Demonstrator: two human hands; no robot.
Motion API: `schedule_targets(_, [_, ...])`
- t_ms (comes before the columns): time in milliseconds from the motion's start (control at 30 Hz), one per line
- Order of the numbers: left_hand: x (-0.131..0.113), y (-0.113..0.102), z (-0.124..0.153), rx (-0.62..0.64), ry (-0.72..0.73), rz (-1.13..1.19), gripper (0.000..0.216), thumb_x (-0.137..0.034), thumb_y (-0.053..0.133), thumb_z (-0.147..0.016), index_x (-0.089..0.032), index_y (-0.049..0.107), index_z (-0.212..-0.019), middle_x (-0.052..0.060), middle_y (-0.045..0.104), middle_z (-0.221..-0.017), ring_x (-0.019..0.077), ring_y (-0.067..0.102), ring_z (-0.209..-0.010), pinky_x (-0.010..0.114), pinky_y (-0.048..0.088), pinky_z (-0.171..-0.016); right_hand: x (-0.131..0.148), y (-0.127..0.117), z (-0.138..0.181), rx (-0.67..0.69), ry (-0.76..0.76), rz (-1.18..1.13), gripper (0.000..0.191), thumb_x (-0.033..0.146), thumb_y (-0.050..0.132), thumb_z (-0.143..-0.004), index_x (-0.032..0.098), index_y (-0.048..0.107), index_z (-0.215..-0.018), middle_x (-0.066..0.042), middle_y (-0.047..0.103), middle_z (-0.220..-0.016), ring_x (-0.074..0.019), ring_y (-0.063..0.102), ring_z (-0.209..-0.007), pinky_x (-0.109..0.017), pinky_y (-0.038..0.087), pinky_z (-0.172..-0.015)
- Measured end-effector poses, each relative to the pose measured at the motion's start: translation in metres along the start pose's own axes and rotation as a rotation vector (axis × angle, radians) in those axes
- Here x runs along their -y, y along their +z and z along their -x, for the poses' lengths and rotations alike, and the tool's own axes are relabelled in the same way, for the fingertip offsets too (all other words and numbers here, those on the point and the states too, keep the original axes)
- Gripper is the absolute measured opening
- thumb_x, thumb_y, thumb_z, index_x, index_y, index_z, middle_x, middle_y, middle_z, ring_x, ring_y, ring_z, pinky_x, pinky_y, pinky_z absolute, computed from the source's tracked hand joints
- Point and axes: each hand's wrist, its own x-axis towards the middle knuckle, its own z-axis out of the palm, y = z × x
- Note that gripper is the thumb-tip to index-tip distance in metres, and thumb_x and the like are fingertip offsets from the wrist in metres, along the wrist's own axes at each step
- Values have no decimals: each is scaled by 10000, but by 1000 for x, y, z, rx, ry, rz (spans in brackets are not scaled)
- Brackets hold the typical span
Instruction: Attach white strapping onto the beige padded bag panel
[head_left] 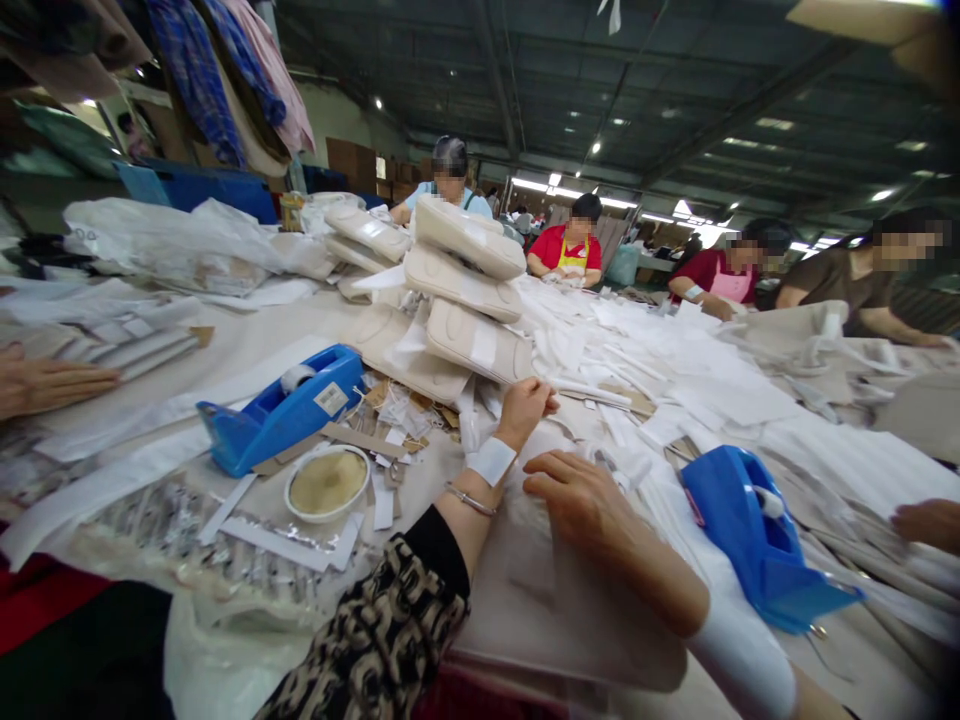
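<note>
My left hand (525,402) reaches forward with its fingers curled, closed among white paper strips at the foot of a stack of pale padded bags (465,300); what it grips is hidden. A white band and a thin bracelet sit on that wrist. My right hand (581,500) rests palm down, fingers apart, on a flat beige fabric piece (540,590) in front of me. The right wrist wears a white sleeve.
A blue tape dispenser (281,410) stands at left, another blue tape dispenser (757,540) at right. A round white bowl (328,484) of paste lies near the left one. White paper scraps (675,360) cover the table. Other workers sit opposite; another person's hand (45,382) shows at far left.
</note>
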Motion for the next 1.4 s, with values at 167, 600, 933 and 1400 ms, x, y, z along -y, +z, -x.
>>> schedule_targets(167, [18,2,3,64,15,-366,282,-69,669,-706,-187,522,-496,-11,574,-528,172,622,-739,355,486,-878,23,9,25,-159,-44,4,225,36,429,-942,133,632,-950,-85,644,-934,-216,577,-848,-346,481,-739])
schedule_targets(600, [17,5,18,311,60,-842,261,-130,688,-747,-168,548,-529,48,656,-656,237,662,-876,420,463,-922,26,26,71,-237,-101,23,240,52,401,-979,93,593,-1118,-120,658,-1134,-233,555,-1117,-370,493,-933])
schedule_targets(933, [11,9,20,362,45,-972,90,-144,624,-754,-138,661,-672,158,727,-920,340,649,-1041,504,451,-974,34,31,88,-195,-153,87,257,105,386,-996,99,630,-1078,-123,657,-1157,-259,546,-1188,-379,539,-948])
schedule_targets(1400, [-55,5,81,409,424,-625,218,-215,527,-900,-120,708,-824,64,731,-820,161,667,-786,260,518,-762,63,45,112,-157,-13,-3,176,296,582,-919,125,601,-956,-199,560,-1263,-351,367,-1364,-512,501,-1028])
